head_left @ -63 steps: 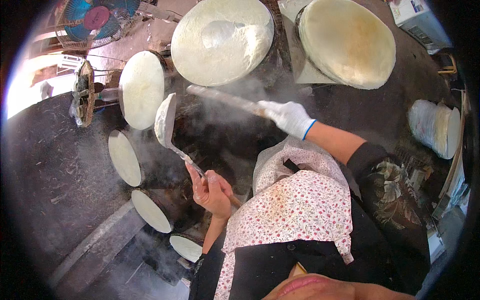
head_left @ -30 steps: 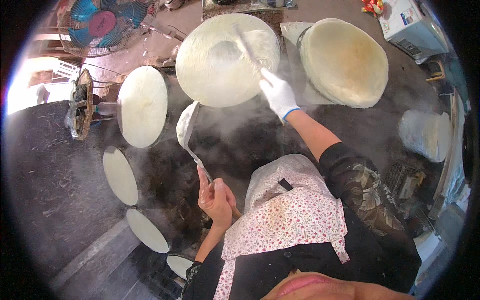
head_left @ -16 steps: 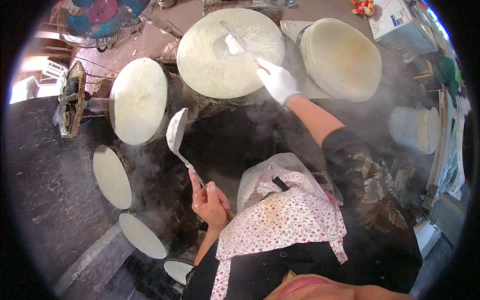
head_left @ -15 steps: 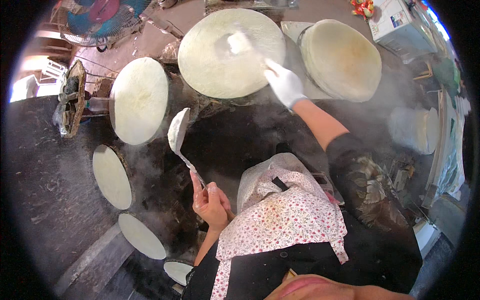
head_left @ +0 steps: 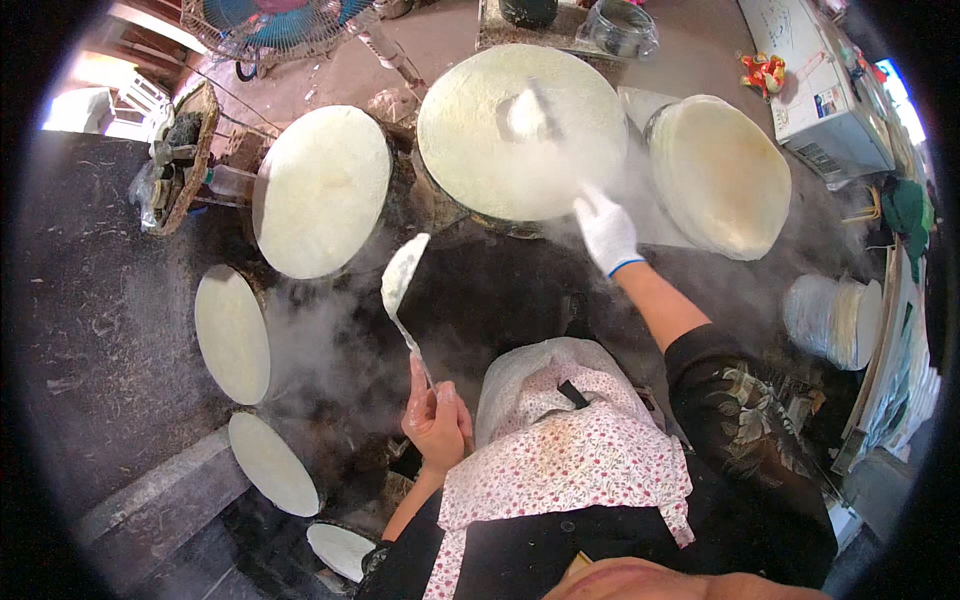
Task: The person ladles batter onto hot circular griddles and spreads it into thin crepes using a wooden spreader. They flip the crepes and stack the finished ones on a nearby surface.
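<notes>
My left hand point(head_left: 436, 425) is closed round the handle of a ladle point(head_left: 400, 275), its bowl raised and coated with white batter. My right hand point(head_left: 607, 235), in a white glove, is at the near right rim of a large round griddle covered by a pale thin pancake point(head_left: 480, 150). Its fingers are closed on what looks like a batter spreader point(head_left: 541, 95), blurred and partly hidden by steam. A thick white pool of batter point(head_left: 525, 117) lies beside the spreader's blade, near the middle of the pancake.
Several more round griddles with pale pancakes curve down the left, the nearest large one point(head_left: 322, 190) beside the main griddle. A stack of finished pancakes point(head_left: 720, 178) stands at right. Behind are a fan point(head_left: 270, 25), a metal pot point(head_left: 617, 28) and a white box point(head_left: 825, 90). Steam drifts over everything.
The view has shifted, so the griddles sit further right and lower. My right hand has drawn back to the griddle's near rim, and the spreader has turned. My left hand still holds up the ladle.
</notes>
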